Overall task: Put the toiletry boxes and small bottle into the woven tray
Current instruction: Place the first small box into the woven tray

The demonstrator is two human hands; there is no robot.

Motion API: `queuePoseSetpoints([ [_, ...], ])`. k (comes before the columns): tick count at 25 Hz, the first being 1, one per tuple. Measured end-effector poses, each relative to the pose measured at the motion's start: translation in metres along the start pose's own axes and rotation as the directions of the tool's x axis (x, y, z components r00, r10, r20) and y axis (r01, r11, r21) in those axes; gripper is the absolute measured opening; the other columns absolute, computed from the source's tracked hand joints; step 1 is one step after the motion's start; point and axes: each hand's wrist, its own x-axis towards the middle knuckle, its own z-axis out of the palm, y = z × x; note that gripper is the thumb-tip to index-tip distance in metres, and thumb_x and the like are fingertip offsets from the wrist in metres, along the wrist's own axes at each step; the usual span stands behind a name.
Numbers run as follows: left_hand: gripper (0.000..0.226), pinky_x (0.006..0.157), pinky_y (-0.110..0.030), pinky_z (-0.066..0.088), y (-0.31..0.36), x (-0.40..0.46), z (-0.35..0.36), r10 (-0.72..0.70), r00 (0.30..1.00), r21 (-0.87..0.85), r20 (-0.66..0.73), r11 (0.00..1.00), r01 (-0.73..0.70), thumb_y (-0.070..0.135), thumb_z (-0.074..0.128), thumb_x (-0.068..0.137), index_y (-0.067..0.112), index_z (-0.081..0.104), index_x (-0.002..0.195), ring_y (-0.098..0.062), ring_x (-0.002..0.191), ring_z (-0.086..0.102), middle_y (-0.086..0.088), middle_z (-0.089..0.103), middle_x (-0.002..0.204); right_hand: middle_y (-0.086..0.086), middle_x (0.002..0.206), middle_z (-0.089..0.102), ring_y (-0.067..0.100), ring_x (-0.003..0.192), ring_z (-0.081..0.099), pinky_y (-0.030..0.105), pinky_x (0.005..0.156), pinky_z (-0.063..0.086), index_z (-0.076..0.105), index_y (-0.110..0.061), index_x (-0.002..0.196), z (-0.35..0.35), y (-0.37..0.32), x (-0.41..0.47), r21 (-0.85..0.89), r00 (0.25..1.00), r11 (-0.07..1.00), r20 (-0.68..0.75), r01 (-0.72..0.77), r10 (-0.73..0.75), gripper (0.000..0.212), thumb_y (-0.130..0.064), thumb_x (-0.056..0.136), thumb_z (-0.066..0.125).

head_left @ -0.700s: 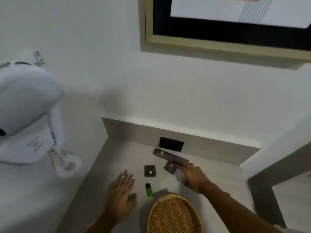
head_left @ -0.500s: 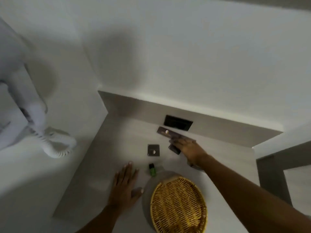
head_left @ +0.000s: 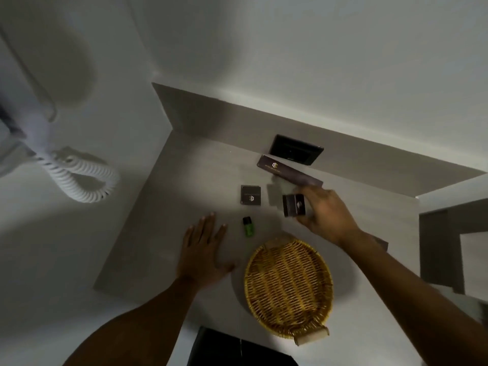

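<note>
my right hand (head_left: 326, 216) pinches the small dark box (head_left: 294, 205) mid-frame by its edges; light, stiff card. left hand (head_left: 203, 250) flat, fingers spread.

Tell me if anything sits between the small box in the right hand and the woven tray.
Nothing visible does. The right hand holds the small box just beyond the woven tray, and only bare counter lies between them. The green bottle stands off to the left of that path, and the tray is empty.
</note>
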Motion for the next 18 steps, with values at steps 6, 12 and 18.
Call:
queuePoseSetpoints([
  [6, 0.114, 0.118, -0.063, 0.015, 0.003, -0.002, -0.005, 0.067, 0.996, 0.044, 0.054, 0.997, -0.069, 0.097, 0.040, 0.071, 0.025, 0.026, 0.158, -0.040, 0.155, 0.004, -0.015, 0.010, 0.170, 0.007, 0.129, 0.064, 0.028, 0.120, 0.058, 0.041, 0.100, 0.046, 0.057, -0.022, 0.129, 0.059, -0.064, -0.118, 0.119, 0.958, 0.990, 0.268, 0.077, -0.106, 0.057, -0.038, 0.077, 0.074],
  [12, 0.120, 0.118, -0.066, 0.011, 0.000, -0.002, -0.005, 0.110, 0.992, 0.075, 0.056, 0.991, -0.114, 0.100, 0.038, 0.066, 0.026, 0.023, 0.159, -0.043, 0.155, 0.004, -0.014, 0.010, 0.170, 0.001, 0.134, 0.060, 0.024, 0.125, 0.053, 0.044, 0.105, 0.043, 0.050, -0.026, 0.133, 0.103, -0.088, -0.115, 0.055, 0.906, 0.988, 0.393, 0.146, -0.156, 0.059, -0.037, 0.079, 0.070],
  [18, 0.117, 0.117, -0.067, 0.014, -0.001, -0.004, -0.001, 0.135, 0.991, 0.033, 0.000, 0.990, -0.135, 0.099, 0.039, 0.068, 0.026, 0.026, 0.158, -0.044, 0.154, 0.007, -0.015, 0.013, 0.169, -0.005, 0.116, 0.069, 0.013, 0.106, 0.061, 0.033, 0.085, 0.056, 0.058, -0.027, 0.115, 0.071, -0.090, -0.091, 0.014, 0.984, 0.985, 0.052, 0.172, -0.172, 0.040, -0.054, 0.087, 0.050],
])
